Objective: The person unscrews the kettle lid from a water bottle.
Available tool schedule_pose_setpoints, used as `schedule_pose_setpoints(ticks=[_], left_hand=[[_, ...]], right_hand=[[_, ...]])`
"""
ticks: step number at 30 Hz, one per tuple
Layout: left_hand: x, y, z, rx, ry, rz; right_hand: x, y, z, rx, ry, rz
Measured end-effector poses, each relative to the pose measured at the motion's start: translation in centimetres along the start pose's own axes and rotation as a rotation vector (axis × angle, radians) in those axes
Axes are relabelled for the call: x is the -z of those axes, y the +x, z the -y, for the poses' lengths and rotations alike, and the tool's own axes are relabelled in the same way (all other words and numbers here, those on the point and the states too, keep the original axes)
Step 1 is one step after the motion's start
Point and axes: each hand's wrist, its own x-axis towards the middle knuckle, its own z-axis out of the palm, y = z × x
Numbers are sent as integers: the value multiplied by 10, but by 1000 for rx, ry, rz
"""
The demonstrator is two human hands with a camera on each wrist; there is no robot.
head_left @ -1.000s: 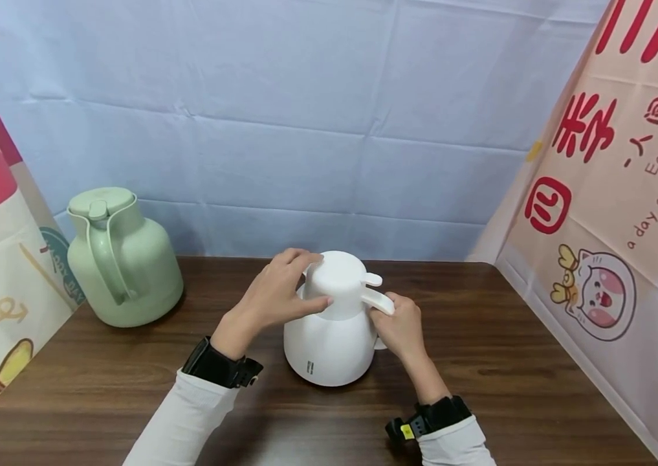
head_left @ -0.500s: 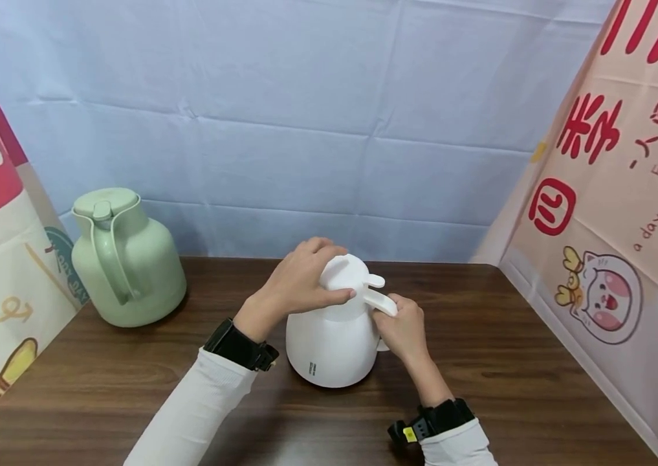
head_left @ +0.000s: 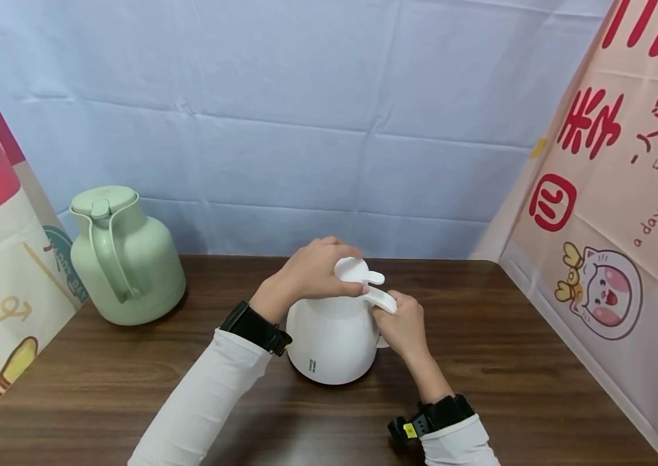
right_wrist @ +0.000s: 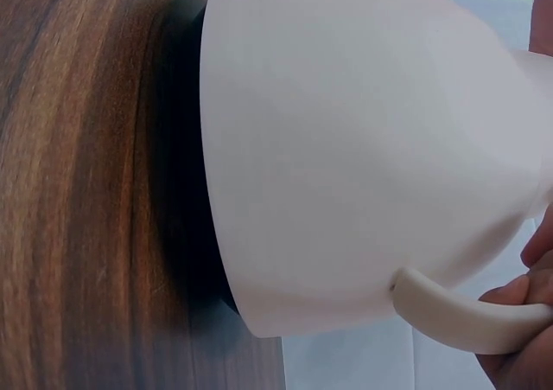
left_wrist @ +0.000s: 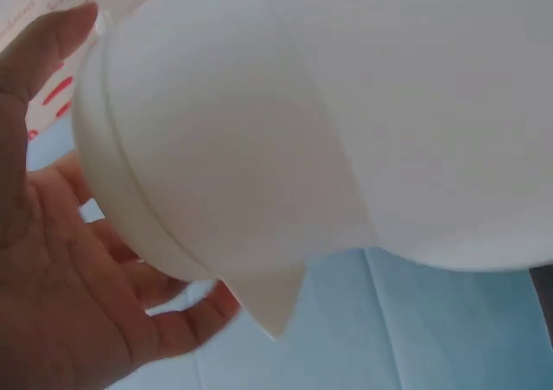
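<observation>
A white vacuum jug (head_left: 329, 349) stands upright on the table, small dark lettering low on its front. My left hand (head_left: 319, 268) lies over its round lid (head_left: 349, 268), thumb on the near side and fingers curving round the far side. Seen in the left wrist view, the thumb (left_wrist: 52, 44) meets the lid's rim, and the fingers reach down near the pointed spout (left_wrist: 272, 299). My right hand (head_left: 404, 327) grips the jug's handle (head_left: 380, 299), with a small lid tab just above it. The handle's lower end (right_wrist: 441, 308) joins the jug's body in the right wrist view.
A light green vacuum jug (head_left: 131, 272) stands at the back left. The dark wooden table (head_left: 480, 362) ends behind at a pale blue cloth (head_left: 282, 129). Printed cloths hang along the left and right sides.
My left hand has moved right and farther over the white jug's lid, covering more of it. The right hand keeps its grip on the handle. Both jugs stay in place.
</observation>
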Motion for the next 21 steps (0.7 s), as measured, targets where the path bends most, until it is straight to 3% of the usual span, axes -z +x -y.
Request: schedule_pose_setpoints(ticks=[5,21], left_hand=[[3,9,-5,-4,52,66],[-1,8,-8,-7,80,52]], right_hand=[[0,1,-1,3,7,3],[0,0,-1,-4,23,7]])
